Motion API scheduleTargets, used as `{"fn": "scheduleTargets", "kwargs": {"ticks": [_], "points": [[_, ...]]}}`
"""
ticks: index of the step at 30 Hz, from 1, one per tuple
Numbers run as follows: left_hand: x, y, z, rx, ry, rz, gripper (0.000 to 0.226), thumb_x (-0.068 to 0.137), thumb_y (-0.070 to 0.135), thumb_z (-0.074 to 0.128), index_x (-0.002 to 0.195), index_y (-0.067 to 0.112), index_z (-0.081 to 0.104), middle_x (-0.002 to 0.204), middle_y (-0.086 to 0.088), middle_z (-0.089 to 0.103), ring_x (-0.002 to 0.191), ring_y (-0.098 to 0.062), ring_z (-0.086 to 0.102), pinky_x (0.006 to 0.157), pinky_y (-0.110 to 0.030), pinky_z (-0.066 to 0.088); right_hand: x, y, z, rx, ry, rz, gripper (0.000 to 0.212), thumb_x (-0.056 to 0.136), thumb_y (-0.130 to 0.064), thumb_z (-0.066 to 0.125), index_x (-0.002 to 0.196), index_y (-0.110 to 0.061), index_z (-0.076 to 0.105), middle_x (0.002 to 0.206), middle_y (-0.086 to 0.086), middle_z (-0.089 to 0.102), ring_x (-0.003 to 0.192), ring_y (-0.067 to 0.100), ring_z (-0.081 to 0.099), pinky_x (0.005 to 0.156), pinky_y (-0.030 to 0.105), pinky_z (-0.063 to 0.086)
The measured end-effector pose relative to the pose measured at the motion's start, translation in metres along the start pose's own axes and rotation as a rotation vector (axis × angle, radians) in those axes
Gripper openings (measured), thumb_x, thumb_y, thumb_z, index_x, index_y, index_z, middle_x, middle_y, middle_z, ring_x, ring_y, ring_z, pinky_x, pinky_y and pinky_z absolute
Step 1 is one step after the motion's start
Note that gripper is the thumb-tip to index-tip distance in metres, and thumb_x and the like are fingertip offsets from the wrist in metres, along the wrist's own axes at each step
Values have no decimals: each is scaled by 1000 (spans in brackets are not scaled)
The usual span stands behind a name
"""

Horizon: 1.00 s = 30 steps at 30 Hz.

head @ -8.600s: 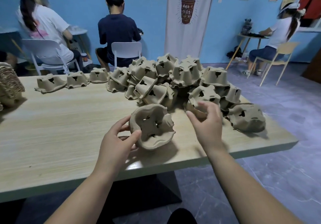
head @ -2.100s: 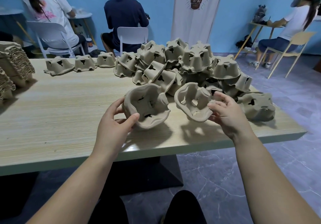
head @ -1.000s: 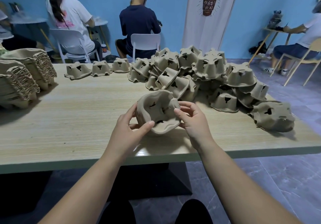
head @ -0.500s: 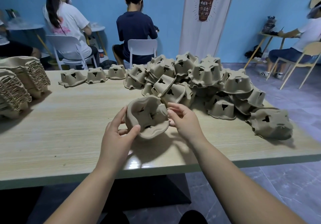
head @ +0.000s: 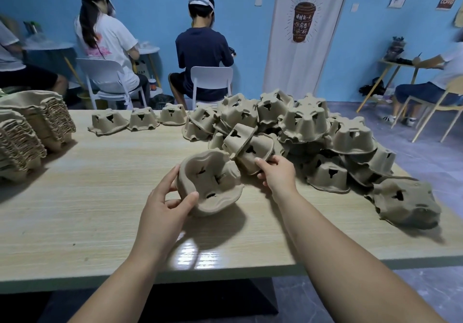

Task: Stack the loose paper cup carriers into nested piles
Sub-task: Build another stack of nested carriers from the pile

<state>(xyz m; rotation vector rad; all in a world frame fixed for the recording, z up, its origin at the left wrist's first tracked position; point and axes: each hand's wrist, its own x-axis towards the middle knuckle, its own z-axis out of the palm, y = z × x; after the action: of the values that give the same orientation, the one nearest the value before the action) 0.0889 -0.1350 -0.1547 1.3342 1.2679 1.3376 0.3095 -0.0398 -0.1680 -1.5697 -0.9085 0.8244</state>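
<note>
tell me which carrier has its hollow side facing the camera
The carrier held in the left hand; those in the heap show their domed outsides instead.

A coffee-shop workroom: coffee banner (head: 304, 21), capped workers (head: 203, 54), heaped cup carriers (head: 303, 122).

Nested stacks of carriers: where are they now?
In the head view, the nested stacks stand at the table's left end, left of a row of three overturned carriers.

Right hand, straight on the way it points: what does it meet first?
The tilted carrier at the near edge of the loose pile. The right hand appears to curl its fingers on that carrier's rim, though depth is hard to judge.
</note>
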Motion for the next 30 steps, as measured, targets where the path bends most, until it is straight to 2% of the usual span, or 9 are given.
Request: {"fn": "scheduleTargets", "kwargs": {"ticks": [3,6,10,13,16,21,25,27,30], "points": [[-1,1,2,-3,4,-2,57,85,14,69,109,62,48,114,7,57,88,-14,69,85,-39,56,-7,0,-14,11,26,-56,15,85,-20,68,94,-8,64,72,3,62,43,7,52,40,19,38],[-2,0,3,-6,3,-1,59,85,12,70,110,61,49,116,6,57,88,-14,69,83,-37,56,-21,-1,-43,-12,42,-150,13,83,-21,70,92,-13,66,77,1,64,64,10,56,58,23,45],[-9,1,2,-18,13,-2,56,86,9,68,122,48,50,110,9,58,75,-4,68,72,-29,56,-49,-2,-81,-164,-3,-410,14,81,-10,71,89,-21,68,75,-12,65,66,-7,58,63,9,43],[-15,2,-3,-10,18,-2,57,86,9,68,124,47,50,111,9,58,75,-3,69,72,-31,57,-62,5,-98,-386,-32,-623,23,76,-8,75,86,-28,71,76,-19,65,72,0,59,68,15,43],[-20,1,-6,2,17,1,56,86,10,68,118,53,50,112,7,58,77,-6,69,73,-34,58,-72,13,-105,-540,-99,-776,25,72,-6,77,89,-23,74,77,-19,61,74,7,54,69,17,41],[-27,1,-8,2,28,-4,58,87,10,67,130,44,50,111,9,58,79,-9,69,78,-40,58,-87,14,-110,-577,-337,-676,45,65,-14,84,101,-35,65,104,-15,56,91,-2,51,78,6,37],[-29,1,-7,-11,38,-1,57,87,8,67,131,40,50,105,13,57,71,-1,68,75,-34,58,-95,10,-123,-549,-407,-462,69,57,-48,79,119,-43,49,123,-21,41,87,0,46,77,6,37],[-29,2,-5,-16,38,0,57,87,6,66,130,39,51,104,14,57,67,1,67,73,-32,59,-93,7,-121,-534,-325,-398,58,68,-53,69,121,-40,50,123,-18,43,91,4,47,77,12,37],[-29,2,-3,-12,29,7,56,87,7,67,125,44,51,104,14,57,66,1,67,75,-36,58,-80,0,-104,-564,-308,-376,43,89,-34,60,130,-24,50,128,-7,46,108,9,49,86,19,37]]}}
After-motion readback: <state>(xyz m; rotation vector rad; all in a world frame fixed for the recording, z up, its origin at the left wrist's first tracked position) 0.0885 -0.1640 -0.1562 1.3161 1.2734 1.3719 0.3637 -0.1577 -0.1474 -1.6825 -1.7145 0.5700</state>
